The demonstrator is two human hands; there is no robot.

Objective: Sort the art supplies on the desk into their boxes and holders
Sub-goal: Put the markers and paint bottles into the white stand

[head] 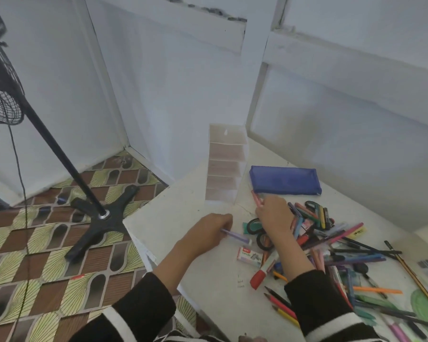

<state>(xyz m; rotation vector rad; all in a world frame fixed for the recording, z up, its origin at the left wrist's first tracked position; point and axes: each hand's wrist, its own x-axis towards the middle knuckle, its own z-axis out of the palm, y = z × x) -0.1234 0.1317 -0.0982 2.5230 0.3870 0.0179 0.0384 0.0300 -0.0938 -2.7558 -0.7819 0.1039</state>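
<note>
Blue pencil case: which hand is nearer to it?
Right. The right hand sits just in front of the blue pencil case, pinching a pink pen; the left hand is farther left, holding a purple pen.

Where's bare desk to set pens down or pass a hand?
Bare desk lies between the clear organizer and the left hand gripping a purple pen, and again in front of the staples box. A strip is free right of the blue pencil case. Crowded: the pen pile from the right hand, pinching a pink pen, rightward to the near edge.
</note>
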